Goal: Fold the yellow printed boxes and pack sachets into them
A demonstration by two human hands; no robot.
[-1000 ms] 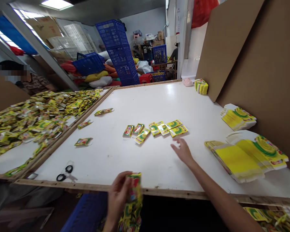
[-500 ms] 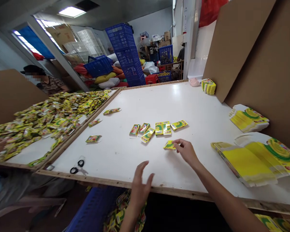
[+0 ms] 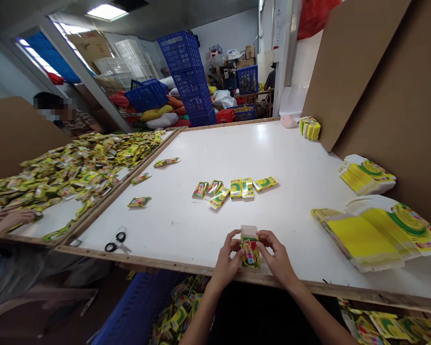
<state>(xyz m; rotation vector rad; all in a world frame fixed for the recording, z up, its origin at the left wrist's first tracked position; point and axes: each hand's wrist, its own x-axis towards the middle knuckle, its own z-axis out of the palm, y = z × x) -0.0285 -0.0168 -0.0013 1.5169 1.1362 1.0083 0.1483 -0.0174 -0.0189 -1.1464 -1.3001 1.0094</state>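
A small green and yellow carton (image 3: 250, 251) stands between my hands near the table's front edge, its pale top flap raised. My left hand (image 3: 230, 256) grips its left side, and my right hand (image 3: 275, 254) grips its right side. Beyond them lies a loose row of small flat cartons (image 3: 242, 188), some yellow, some with the red and green face up. To the right are fanned stacks of yellow flat cartons (image 3: 371, 237), with a smaller stack (image 3: 368, 175) behind.
Black-handled scissors (image 3: 117, 243) lie at the front left. A wooden strip (image 3: 129, 184) parts my table from one heaped with cartons (image 3: 89, 163), where another person's hands (image 3: 14, 220) work. Below the edge are a blue crate (image 3: 129, 306) and more cartons. Cardboard (image 3: 366, 72) leans at right.
My right hand has brought a carton from mid-table toward the front edge, where it now shows its printed face. My left hand has moved right and closed on it too.
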